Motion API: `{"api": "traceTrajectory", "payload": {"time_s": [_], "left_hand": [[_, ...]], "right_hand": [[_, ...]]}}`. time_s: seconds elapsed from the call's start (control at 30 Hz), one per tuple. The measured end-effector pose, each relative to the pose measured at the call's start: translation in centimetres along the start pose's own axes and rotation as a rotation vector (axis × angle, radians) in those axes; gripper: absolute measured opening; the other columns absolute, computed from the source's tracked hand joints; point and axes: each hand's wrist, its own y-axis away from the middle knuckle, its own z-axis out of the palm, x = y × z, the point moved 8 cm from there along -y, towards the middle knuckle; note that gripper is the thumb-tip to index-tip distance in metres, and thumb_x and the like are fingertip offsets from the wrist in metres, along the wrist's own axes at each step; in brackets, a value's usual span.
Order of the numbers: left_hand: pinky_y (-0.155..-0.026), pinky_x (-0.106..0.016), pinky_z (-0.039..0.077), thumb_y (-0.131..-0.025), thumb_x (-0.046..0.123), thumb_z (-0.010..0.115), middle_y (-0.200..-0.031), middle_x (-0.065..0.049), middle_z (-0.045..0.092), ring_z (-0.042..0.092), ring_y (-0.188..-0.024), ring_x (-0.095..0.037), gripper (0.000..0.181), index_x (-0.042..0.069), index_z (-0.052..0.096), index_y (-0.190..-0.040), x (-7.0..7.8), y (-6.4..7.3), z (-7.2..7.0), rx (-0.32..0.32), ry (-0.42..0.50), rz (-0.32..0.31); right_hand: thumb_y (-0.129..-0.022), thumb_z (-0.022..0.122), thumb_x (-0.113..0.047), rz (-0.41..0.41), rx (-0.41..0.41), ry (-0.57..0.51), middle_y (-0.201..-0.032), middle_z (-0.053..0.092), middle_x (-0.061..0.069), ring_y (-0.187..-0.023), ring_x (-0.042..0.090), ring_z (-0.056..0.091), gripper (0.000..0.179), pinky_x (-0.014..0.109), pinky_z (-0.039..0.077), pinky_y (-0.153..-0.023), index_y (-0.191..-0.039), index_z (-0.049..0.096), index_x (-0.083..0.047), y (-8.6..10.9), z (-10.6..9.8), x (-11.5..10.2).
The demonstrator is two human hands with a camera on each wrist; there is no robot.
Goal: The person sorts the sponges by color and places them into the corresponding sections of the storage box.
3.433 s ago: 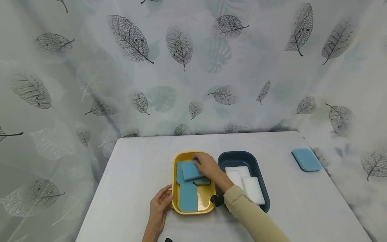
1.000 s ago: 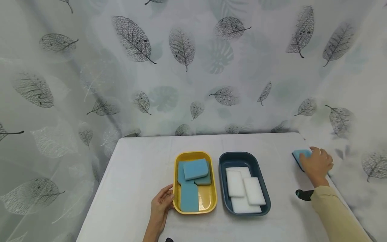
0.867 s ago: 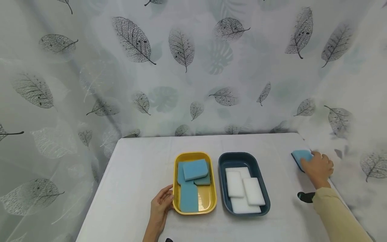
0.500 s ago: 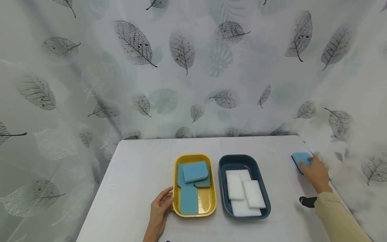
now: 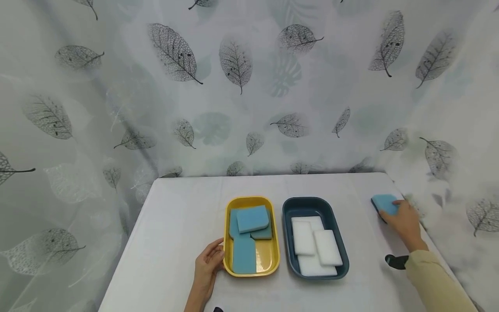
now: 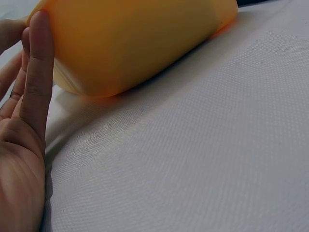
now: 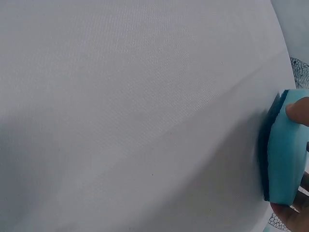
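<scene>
In the head view my right hand (image 5: 405, 221) pinches a light blue sponge (image 5: 383, 203) with a dark underside at the table's right edge. The right wrist view shows the thumb (image 7: 298, 111) on that sponge's blue face and other fingers at its lower end, partly out of frame. My left hand (image 5: 207, 266) rests against the left side of a yellow tray (image 5: 228, 264), with straight fingers touching its outer wall in the left wrist view. Inside the tray lie several blue sponges (image 5: 244, 255), some overlapping.
To the right of the yellow tray stands a dark blue tray (image 5: 288, 255) with several white sponges (image 5: 327, 247) in it. Both sit on a white-covered table (image 5: 175, 216). A leaf-patterned curtain (image 5: 249, 108) hangs behind and along the sides.
From over the yellow tray, my right hand moved to the sponge at the far right and took hold of it. That sponge has shifted slightly left. The left hand stays at the yellow tray.
</scene>
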Motion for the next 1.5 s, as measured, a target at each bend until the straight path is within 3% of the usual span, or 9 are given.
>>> {"api": "traceTrajectory", "payload": {"time_s": [0.2, 0.43, 0.73, 0.93, 1.2, 1.5], "left_hand": [[-0.062, -0.020, 0.058, -0.097, 0.011, 0.072, -0.108, -0.006, 0.067, 0.065, -0.082, -0.008, 0.050, 0.000, 0.057, -0.143, 0.0, -0.2, 0.0, 0.004, 0.018, 0.000], [-0.062, -0.021, 0.059, -0.096, 0.009, 0.072, -0.106, -0.006, 0.067, 0.066, -0.081, -0.008, 0.049, -0.001, 0.057, -0.143, -0.2, 0.0, 0.0, 0.008, 0.017, -0.001], [-0.065, -0.021, 0.059, -0.097, 0.013, 0.072, -0.110, -0.007, 0.066, 0.066, -0.084, -0.008, 0.051, -0.001, 0.057, -0.143, 0.0, 0.0, -0.1, 0.005, -0.010, -0.009], [-0.064, -0.021, 0.059, -0.097, 0.011, 0.072, -0.109, -0.006, 0.066, 0.066, -0.084, -0.008, 0.049, 0.000, 0.058, -0.143, -0.1, 0.0, -0.2, 0.012, 0.008, -0.015], [-0.065, -0.021, 0.060, -0.097, 0.012, 0.072, -0.107, -0.005, 0.067, 0.066, -0.083, -0.008, 0.049, -0.001, 0.058, -0.143, -0.2, 0.1, -0.2, 0.011, -0.006, -0.005], [-0.066, -0.022, 0.061, -0.098, 0.011, 0.071, -0.108, -0.005, 0.066, 0.066, -0.083, -0.008, 0.049, -0.001, 0.057, -0.143, 0.0, 0.1, -0.1, 0.009, -0.020, -0.002]], "right_hand": [[-0.098, 0.064, -0.025, -0.028, -0.005, -0.028, -0.139, 0.038, 0.052, -0.126, 0.067, 0.041, 0.071, 0.078, 0.039, -0.105, -0.144, 0.034, 0.020, 0.1, 0.3, -0.8], [-0.100, 0.065, -0.028, -0.135, -0.022, -0.081, -0.139, 0.038, 0.051, -0.125, 0.067, 0.042, 0.070, 0.079, 0.040, -0.099, -0.145, 0.036, 0.018, 0.7, 0.8, -2.7], [-0.100, 0.069, -0.027, -0.316, -0.062, -0.111, -0.148, 0.038, 0.046, -0.131, 0.065, 0.041, 0.068, 0.080, 0.040, -0.100, -0.147, 0.039, 0.012, 2.4, 1.1, -9.5], [-0.095, 0.074, -0.016, -0.442, -0.113, -0.137, -0.152, 0.039, 0.040, -0.134, 0.060, 0.043, 0.065, 0.078, 0.044, -0.101, -0.147, 0.041, 0.006, 4.5, 1.7, -15.0], [-0.090, 0.080, -0.011, -0.682, -0.130, -0.138, -0.147, 0.051, 0.028, -0.131, 0.049, 0.048, 0.059, 0.070, 0.053, -0.096, -0.141, 0.051, -0.003, 8.3, 2.5, -21.0], [-0.086, 0.086, -0.016, -0.868, -0.189, -0.134, -0.154, 0.054, 0.008, -0.136, 0.034, 0.045, 0.058, 0.056, 0.057, -0.099, -0.137, 0.057, -0.014, 13.6, 3.6, -26.2]]}}
